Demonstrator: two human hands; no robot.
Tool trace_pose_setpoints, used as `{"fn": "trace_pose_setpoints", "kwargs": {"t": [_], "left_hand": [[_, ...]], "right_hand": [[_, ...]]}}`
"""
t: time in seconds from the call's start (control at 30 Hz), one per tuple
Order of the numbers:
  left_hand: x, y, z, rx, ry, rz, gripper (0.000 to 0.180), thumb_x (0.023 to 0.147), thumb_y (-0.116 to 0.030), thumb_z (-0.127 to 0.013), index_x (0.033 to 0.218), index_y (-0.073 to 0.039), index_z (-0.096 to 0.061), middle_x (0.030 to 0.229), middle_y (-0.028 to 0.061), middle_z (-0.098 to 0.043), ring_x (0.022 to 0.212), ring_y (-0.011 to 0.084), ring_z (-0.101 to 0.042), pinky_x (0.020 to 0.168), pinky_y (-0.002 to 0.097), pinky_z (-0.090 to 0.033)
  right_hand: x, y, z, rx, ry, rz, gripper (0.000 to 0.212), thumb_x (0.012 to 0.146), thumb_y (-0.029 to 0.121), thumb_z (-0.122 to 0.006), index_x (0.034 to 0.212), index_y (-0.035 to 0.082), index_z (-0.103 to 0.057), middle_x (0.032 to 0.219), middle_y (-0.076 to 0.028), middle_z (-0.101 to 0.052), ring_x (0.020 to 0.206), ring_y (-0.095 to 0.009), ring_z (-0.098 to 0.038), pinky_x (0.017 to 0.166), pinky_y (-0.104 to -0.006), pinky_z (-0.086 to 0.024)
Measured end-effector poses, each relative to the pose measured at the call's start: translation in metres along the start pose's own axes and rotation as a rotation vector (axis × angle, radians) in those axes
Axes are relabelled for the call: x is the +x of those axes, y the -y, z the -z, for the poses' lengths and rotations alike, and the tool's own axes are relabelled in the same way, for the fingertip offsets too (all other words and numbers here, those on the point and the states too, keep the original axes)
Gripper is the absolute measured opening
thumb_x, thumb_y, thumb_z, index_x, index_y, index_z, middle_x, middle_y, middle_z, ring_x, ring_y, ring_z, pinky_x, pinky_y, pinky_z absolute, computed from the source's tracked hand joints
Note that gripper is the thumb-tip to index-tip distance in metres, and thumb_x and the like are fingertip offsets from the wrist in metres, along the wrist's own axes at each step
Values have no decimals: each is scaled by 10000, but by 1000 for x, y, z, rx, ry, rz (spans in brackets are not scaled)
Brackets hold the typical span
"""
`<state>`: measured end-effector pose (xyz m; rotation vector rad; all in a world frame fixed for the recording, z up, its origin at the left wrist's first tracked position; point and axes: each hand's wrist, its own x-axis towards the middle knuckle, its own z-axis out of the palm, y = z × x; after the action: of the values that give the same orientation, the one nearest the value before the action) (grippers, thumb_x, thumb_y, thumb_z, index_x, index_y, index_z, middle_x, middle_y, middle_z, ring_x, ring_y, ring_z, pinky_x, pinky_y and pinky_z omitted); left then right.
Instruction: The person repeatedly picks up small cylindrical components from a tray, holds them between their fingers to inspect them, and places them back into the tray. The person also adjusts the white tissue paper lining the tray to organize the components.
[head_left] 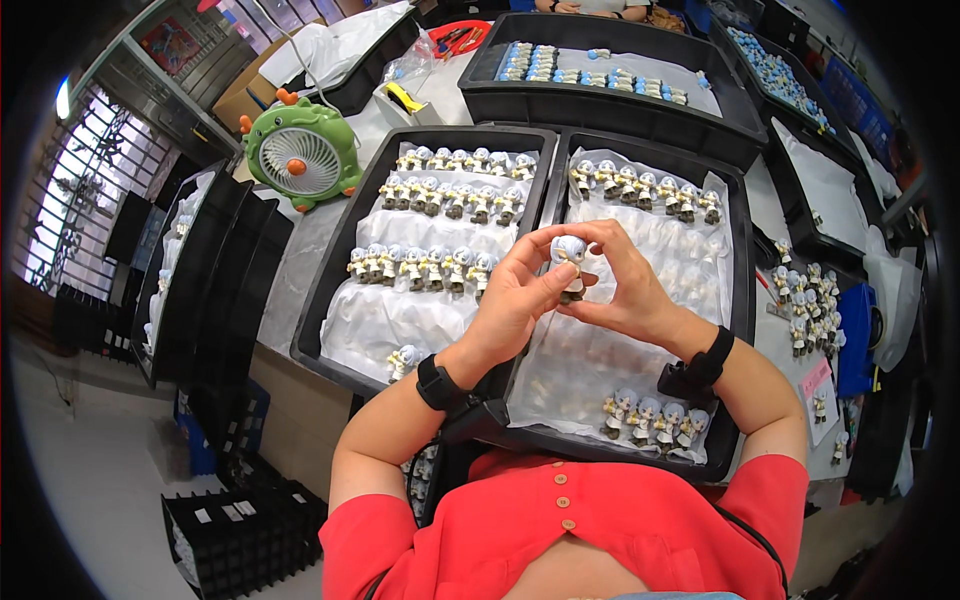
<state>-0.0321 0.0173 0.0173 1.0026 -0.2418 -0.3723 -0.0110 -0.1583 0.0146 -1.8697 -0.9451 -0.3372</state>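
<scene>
A small figurine with pale blue-white hair, a white outfit and dark feet stands upright between my hands, above the right-hand tray. My left hand grips it from the side, the thumb lying across its body. Curved around the other side, my right hand has its fingertips close to the head and feet. The left tray holds rows of similar figurines on white lining, plus a single figurine near its front. In the right tray are a back row and a front group.
A green fan stands left of the trays, with a tape dispenser behind. Another black tray of blue-and-white pieces lies at the back. Loose figurines cluster at the right. Stacked black crates sit on the floor. A person is at the far side.
</scene>
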Motion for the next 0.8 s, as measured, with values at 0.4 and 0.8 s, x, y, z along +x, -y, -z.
{"fn": "trace_pose_setpoints", "kwargs": {"t": [0.4,0.8], "left_hand": [[2,-2,6,-173,82,74,428,961,-201,-456,1352,-71,-339,1228,142,-523,1092,313,-579,836,385,-522],[3,-1,10,-203,96,93,443,970,-217,-436,1366,-74,-300,1268,161,-493,1099,339,-572,829,386,-524]], "right_hand": [[0,0,4,-5,-3,-49,687,614,93,-771,1229,55,-468,1125,-108,-493,972,-232,-506,855,-331,-432],[0,-1,3,57,-3,-94,653,629,140,-782,1205,45,-491,1095,-95,-497,895,-200,-516,810,-320,-457]]}}
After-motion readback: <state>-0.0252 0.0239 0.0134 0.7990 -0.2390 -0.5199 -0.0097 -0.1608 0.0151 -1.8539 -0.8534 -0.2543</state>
